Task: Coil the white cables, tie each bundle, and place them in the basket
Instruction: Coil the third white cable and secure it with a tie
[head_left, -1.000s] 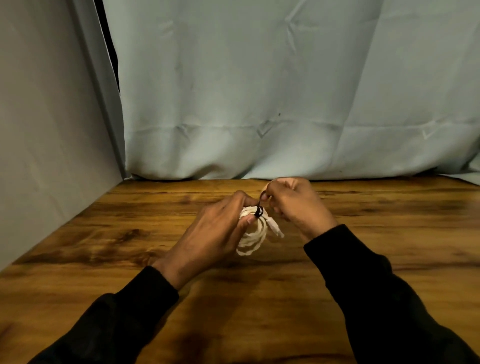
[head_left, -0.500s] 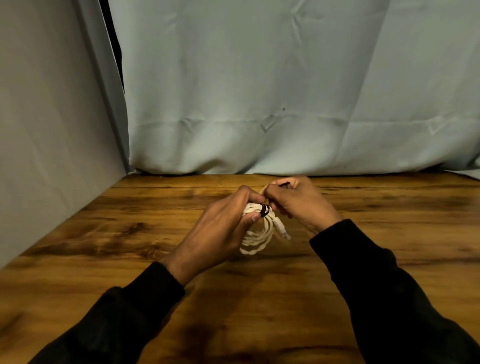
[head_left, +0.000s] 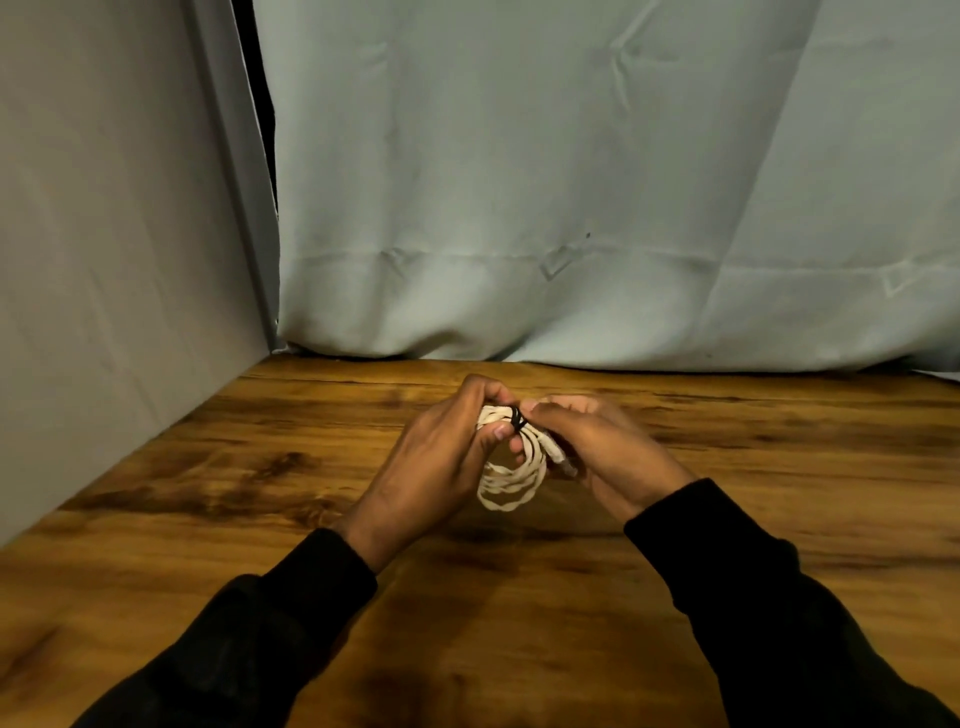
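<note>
Coiled white cable bundle (head_left: 511, 475) with a black tie (head_left: 517, 418), gripped by the left hand (head_left: 441, 462); right hand (head_left: 602, 447) pinches the tie above the wooden table (head_left: 260, 467)

Both hands are holding a coiled white cable (head_left: 511, 480) above the table (head_left: 519, 623), near the curtain (head_left: 571, 208) hanging behind it. The left hand (head_left: 441, 462) is gripping the coil's top, thumb pressing on the strands just left of a black tie (head_left: 517, 419) wrapped around them. The right hand (head_left: 597, 447) is pinching at the tie from the right. The loops are hanging below the tie between the two hands. Black sleeves (head_left: 753, 597) are covering both arms.
</note>
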